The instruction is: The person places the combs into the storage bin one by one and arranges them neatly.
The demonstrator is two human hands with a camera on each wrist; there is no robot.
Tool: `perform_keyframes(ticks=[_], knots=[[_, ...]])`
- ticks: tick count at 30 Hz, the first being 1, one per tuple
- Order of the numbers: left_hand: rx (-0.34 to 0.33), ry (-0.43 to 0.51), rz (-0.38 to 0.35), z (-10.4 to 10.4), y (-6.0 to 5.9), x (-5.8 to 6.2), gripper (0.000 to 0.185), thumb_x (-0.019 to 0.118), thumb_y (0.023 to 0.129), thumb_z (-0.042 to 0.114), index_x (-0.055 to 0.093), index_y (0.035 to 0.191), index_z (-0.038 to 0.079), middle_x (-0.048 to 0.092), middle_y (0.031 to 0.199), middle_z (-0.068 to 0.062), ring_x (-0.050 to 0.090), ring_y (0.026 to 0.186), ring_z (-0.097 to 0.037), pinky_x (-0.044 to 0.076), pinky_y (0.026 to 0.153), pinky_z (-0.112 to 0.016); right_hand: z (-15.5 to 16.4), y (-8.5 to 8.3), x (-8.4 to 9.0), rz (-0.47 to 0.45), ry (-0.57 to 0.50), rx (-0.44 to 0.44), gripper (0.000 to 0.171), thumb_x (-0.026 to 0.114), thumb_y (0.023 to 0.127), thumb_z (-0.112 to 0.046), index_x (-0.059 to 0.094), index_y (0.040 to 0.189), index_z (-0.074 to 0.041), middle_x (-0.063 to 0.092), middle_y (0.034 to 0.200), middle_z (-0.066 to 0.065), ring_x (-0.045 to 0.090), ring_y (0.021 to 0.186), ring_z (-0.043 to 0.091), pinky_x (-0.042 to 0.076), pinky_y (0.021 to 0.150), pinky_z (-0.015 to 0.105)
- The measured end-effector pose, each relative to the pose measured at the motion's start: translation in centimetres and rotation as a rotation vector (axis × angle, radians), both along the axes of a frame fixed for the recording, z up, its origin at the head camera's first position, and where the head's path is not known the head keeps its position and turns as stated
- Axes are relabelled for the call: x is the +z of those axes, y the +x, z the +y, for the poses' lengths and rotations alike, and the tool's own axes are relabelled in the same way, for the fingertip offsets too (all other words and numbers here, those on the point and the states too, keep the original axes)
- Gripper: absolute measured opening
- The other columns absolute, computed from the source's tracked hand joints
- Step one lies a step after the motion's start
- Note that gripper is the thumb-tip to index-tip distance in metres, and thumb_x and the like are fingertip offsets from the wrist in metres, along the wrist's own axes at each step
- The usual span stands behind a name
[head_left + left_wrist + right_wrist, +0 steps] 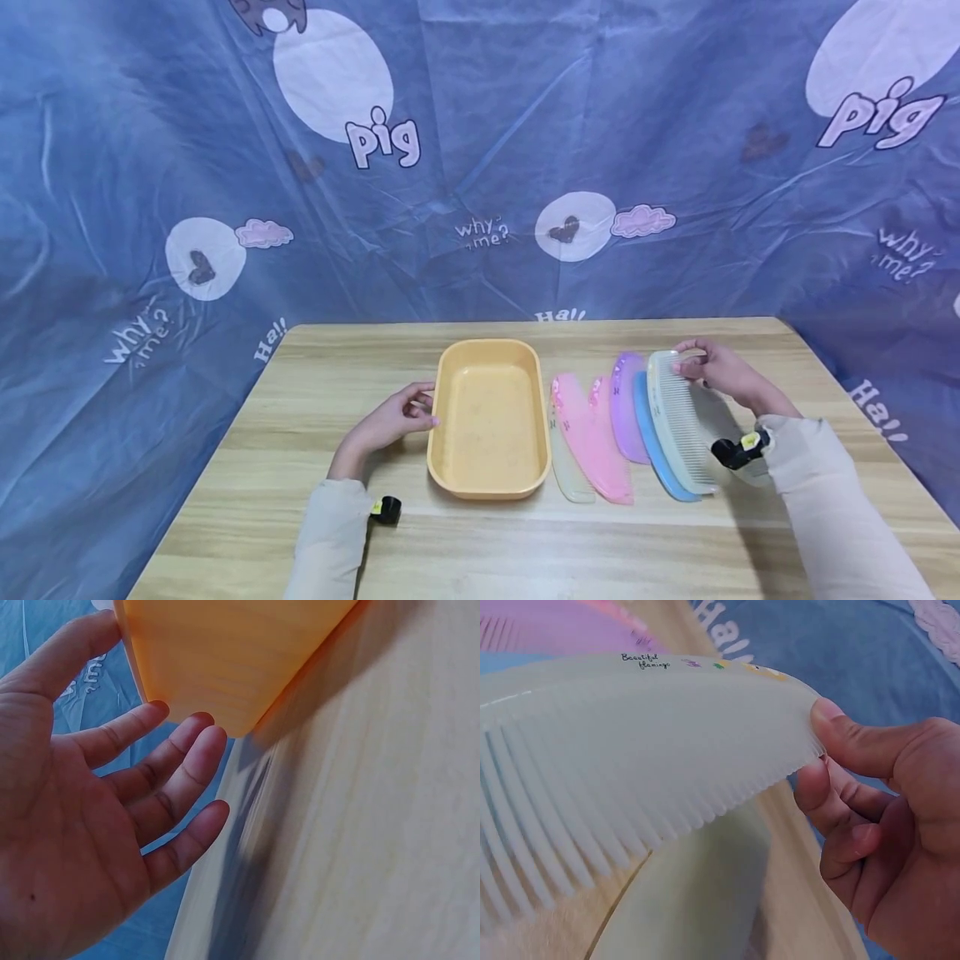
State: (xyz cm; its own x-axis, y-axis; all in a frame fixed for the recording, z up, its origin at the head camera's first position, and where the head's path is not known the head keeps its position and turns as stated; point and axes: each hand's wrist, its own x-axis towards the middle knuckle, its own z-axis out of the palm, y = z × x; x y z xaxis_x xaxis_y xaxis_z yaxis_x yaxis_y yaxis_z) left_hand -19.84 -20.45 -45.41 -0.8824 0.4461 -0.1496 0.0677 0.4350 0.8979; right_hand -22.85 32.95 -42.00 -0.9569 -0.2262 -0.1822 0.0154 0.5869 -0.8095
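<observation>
With thumb and fingers, my right hand (723,377) pinches the far end of a whitish, wide-toothed comb (678,425). The right wrist view shows this comb raised and tilted, teeth downward, with small printed lettering on its spine. A blue comb (663,468) lies partly under it. My left hand (393,417) is at the left side of a yellow plastic tray (489,417). In the left wrist view its thumb touches the tray's rim, while the other fingers are loosely bent near the outer wall.
Left of the blue comb lie a purple comb (624,408), two overlapping pink combs (581,442) and a pale green comb (570,477). Another pale comb (697,900) lies below the raised one. A patterned blue cloth (480,167) hangs behind the wooden table (480,550).
</observation>
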Motion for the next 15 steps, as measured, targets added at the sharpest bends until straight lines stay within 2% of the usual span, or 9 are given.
perform_keyframes(ticks=[6,11,15], knots=[[-0.001,0.012,-0.006,0.0,0.0,0.0,0.066,0.070,0.089,0.020,0.037,0.144,0.002,0.055,0.125,-0.021,0.057,0.097,-0.016,0.046,0.086,-0.030,-0.4,-0.3,1.0,0.027,-0.050,-0.043,0.044,0.055,0.098,-0.018,0.036,0.129,0.008,0.064,0.076,-0.016,0.060,0.071,0.003,0.042,0.061,0.028],[0.003,0.013,-0.008,-0.2,-0.1,-0.1,0.066,0.069,0.089,0.020,0.037,0.144,0.002,0.055,0.125,-0.020,0.057,0.097,-0.016,0.046,0.086,-0.030,-0.6,-0.4,1.4,0.031,-0.154,-0.084,0.023,0.056,0.098,-0.016,0.044,0.116,-0.012,0.063,0.072,-0.021,0.059,0.068,0.000,0.040,0.059,0.026],[-0.005,0.018,-0.008,-0.2,-0.2,-0.2,0.066,0.069,0.089,0.020,0.037,0.144,0.002,0.054,0.125,-0.021,0.057,0.098,-0.016,0.046,0.087,-0.030,-0.7,-0.3,1.6,0.037,-0.219,-0.109,0.019,0.057,0.097,-0.015,0.045,0.110,-0.022,0.066,0.072,-0.021,0.060,0.066,0.000,0.038,0.056,0.024]])
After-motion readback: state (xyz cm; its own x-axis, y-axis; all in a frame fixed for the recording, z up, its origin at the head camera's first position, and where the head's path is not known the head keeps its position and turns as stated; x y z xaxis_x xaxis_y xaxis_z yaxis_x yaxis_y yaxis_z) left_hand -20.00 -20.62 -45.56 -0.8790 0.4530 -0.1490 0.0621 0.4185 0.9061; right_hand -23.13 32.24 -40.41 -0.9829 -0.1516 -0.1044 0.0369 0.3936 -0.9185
